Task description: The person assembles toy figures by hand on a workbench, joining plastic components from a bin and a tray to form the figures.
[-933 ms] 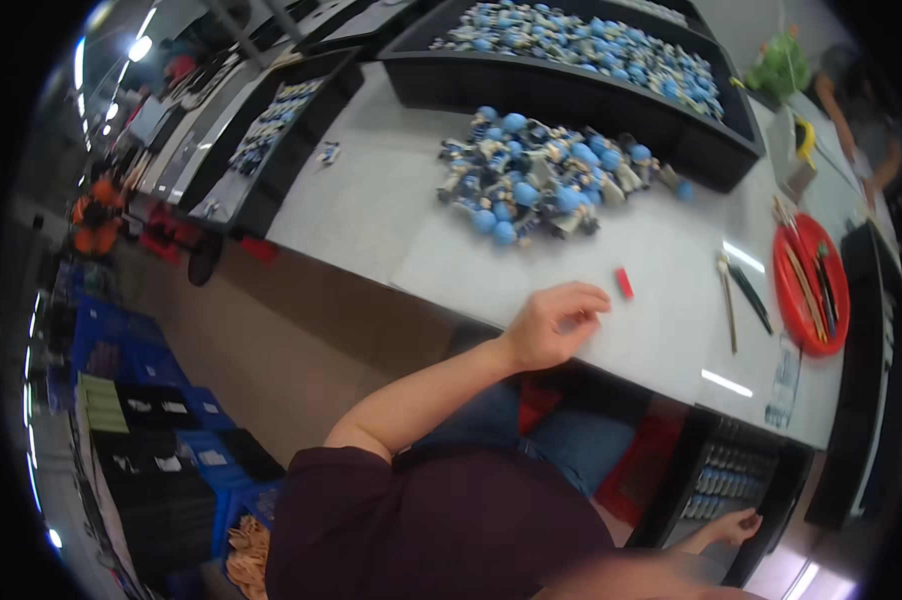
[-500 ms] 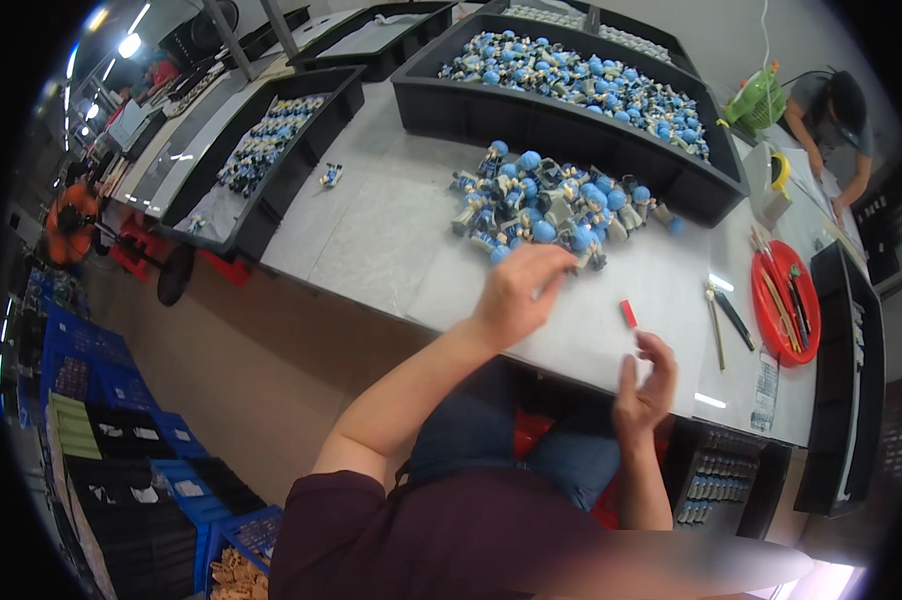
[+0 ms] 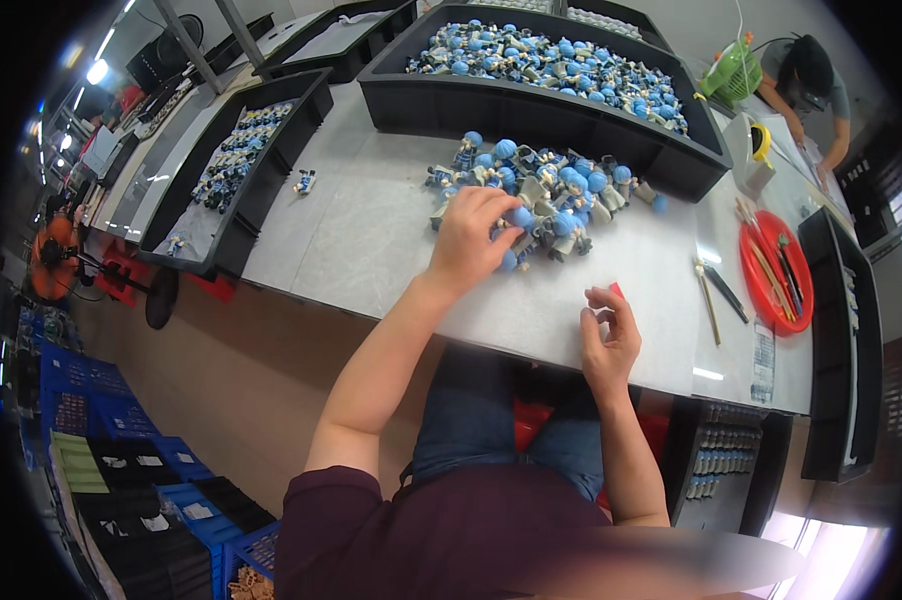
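Observation:
A loose pile of small figurines (image 3: 571, 190) with round blue caps and grey-and-dark bodies lies on the pale table (image 3: 361, 220) in front of me. At the pile's near left edge is my left hand (image 3: 471, 235), its thumb and fingers closing round a blue-capped figurine (image 3: 520, 217). The figurine's body is mostly lost among the others. My right hand (image 3: 611, 345) hovers over the table's near edge, fingers loosely curved and thumb apart, with nothing visible in it. Just behind its fingertips a small red piece (image 3: 617, 290) lies partly hidden.
Behind the pile stands a big black bin (image 3: 531, 112) full of similar figurines. A black tray (image 3: 281, 155) with rows of figurines is at left, a single figurine (image 3: 305, 182) beside it. At right are a pen (image 3: 725, 292), a red basket (image 3: 806, 290) of tools and a co-worker (image 3: 806, 90).
My left hand has shifted left and up onto the pile's edge, closing on a figurine. My right hand has moved left and up, nearer the red piece. The whole view has shifted slightly.

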`<action>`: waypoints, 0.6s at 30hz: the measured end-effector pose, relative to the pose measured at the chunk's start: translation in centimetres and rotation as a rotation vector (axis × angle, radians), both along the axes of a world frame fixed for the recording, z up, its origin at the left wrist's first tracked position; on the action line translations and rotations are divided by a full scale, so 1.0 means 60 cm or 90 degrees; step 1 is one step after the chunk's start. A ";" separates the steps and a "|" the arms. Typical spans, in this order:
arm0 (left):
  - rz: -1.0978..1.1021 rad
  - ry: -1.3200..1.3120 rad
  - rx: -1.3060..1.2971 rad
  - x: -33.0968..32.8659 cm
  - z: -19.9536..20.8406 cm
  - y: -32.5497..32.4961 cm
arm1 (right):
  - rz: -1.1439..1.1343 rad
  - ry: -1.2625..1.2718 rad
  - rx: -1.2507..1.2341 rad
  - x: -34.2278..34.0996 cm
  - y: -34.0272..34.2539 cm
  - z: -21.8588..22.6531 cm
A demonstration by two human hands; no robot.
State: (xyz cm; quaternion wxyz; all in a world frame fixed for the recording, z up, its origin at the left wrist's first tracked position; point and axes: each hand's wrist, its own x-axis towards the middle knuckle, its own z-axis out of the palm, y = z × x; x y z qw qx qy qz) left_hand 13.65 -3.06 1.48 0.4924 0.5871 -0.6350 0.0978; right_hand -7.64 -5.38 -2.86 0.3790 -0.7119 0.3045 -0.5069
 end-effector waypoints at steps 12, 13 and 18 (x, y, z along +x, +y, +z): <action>-0.430 0.823 0.326 -0.100 -0.034 0.060 | 0.189 -0.108 0.107 -0.016 0.001 0.015; -0.431 0.835 0.326 -0.102 -0.044 0.052 | 0.194 -0.115 0.114 -0.015 -0.002 0.010; -0.388 0.805 0.229 -0.125 -0.056 0.036 | 0.148 -0.130 0.178 -0.014 -0.001 0.006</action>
